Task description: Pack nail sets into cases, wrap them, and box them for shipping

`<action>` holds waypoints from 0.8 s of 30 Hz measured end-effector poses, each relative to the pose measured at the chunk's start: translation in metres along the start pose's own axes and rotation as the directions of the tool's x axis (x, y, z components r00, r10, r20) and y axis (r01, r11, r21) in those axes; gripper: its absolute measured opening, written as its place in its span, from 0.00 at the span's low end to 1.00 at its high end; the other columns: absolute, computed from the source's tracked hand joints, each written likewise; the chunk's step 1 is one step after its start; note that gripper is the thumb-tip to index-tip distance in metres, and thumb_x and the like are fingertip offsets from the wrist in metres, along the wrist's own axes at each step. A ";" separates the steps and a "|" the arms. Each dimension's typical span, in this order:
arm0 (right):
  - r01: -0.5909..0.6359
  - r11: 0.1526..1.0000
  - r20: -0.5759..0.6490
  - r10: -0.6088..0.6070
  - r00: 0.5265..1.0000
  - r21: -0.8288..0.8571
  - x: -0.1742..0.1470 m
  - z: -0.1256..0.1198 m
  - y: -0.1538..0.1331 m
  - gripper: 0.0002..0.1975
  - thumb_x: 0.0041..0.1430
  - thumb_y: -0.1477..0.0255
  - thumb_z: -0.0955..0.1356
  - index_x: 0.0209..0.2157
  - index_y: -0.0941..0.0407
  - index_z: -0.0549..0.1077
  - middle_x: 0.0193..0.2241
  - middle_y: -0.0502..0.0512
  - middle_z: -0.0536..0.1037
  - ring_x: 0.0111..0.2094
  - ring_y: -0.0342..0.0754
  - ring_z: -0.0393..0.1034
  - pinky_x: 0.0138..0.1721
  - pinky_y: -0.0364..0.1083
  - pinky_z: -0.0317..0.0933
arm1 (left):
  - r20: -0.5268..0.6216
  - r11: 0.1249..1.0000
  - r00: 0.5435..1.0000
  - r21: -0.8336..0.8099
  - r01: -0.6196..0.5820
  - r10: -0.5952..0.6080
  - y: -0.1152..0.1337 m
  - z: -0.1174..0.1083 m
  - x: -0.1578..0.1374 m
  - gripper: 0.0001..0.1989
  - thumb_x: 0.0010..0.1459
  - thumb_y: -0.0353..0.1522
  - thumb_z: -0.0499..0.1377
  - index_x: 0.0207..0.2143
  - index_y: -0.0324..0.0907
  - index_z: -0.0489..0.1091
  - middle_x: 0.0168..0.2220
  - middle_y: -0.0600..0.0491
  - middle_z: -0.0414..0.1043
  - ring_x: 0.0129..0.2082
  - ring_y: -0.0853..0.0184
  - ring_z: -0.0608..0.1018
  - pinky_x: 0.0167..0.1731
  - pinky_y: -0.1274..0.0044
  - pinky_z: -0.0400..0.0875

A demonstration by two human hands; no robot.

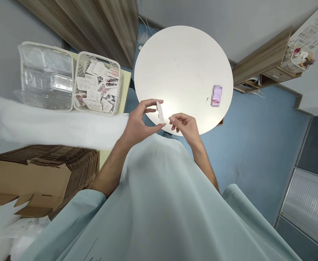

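Card (160, 113) in left grip (137, 124)

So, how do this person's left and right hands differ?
The left hand is spread wide; the right hand is curled, thumb close to forefinger. The left hand holds a small printed card; the right hand is beside that card, apart from it. Both are bare, at the round table's near edge.
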State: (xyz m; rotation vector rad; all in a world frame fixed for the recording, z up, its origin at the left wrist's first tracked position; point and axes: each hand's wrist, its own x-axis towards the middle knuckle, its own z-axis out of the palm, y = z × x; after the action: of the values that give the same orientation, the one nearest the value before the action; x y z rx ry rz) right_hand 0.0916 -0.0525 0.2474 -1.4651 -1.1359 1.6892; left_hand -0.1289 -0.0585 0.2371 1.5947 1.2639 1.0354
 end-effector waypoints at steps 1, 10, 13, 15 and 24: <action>0.016 1.000 -0.012 -0.016 1.000 -0.023 -0.003 0.000 -0.004 0.29 0.57 0.39 0.79 0.37 0.52 0.82 0.33 0.52 0.82 0.31 0.46 0.76 0.28 0.44 0.66 | 0.003 1.000 1.000 0.031 0.000 0.000 -0.002 -0.001 0.000 0.33 0.62 0.42 0.75 0.67 0.50 0.71 0.66 0.45 0.77 0.67 0.49 0.79 0.62 0.58 0.82; 0.061 0.978 -0.049 -0.072 0.996 -0.200 -0.010 0.009 -0.008 0.25 0.62 0.43 0.78 0.36 0.51 0.81 0.31 0.51 0.80 0.31 0.47 0.74 0.31 0.47 0.68 | 0.065 0.973 0.996 0.216 -0.076 0.063 -0.012 -0.001 0.000 0.30 0.68 0.38 0.69 0.70 0.52 0.70 0.65 0.44 0.75 0.66 0.49 0.77 0.64 0.54 0.79; 0.034 0.968 -0.103 -0.062 0.993 -0.249 -0.006 0.009 0.000 0.22 0.63 0.47 0.77 0.35 0.52 0.80 0.30 0.49 0.79 0.30 0.46 0.74 0.31 0.46 0.67 | 0.083 0.962 0.995 0.260 -0.077 0.057 -0.014 -0.001 -0.001 0.31 0.69 0.40 0.69 0.72 0.53 0.70 0.66 0.43 0.75 0.68 0.46 0.76 0.68 0.50 0.75; 0.027 0.969 -0.122 -0.058 0.991 -0.245 -0.004 0.007 0.003 0.21 0.63 0.48 0.77 0.34 0.52 0.79 0.29 0.49 0.79 0.30 0.46 0.75 0.30 0.46 0.67 | 0.091 0.962 0.995 0.263 -0.072 0.049 -0.015 -0.002 -0.001 0.34 0.69 0.44 0.69 0.74 0.53 0.68 0.68 0.43 0.73 0.69 0.45 0.75 0.69 0.50 0.74; -0.016 0.996 -0.071 0.010 0.997 -0.089 0.003 -0.003 0.007 0.23 0.60 0.46 0.79 0.33 0.52 0.78 0.26 0.49 0.78 0.29 0.46 0.77 0.27 0.44 0.66 | -0.116 0.962 0.963 -0.154 0.226 -0.244 -0.027 -0.008 0.003 0.28 0.69 0.52 0.69 0.63 0.46 0.79 0.51 0.45 0.84 0.48 0.59 0.85 0.50 0.67 0.84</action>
State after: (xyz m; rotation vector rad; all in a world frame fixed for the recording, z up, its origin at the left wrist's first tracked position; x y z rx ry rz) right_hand 0.0947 -0.0525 0.2400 -1.5775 -1.1798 1.6009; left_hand -0.1438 -0.0505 0.2145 1.2520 1.4019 1.0675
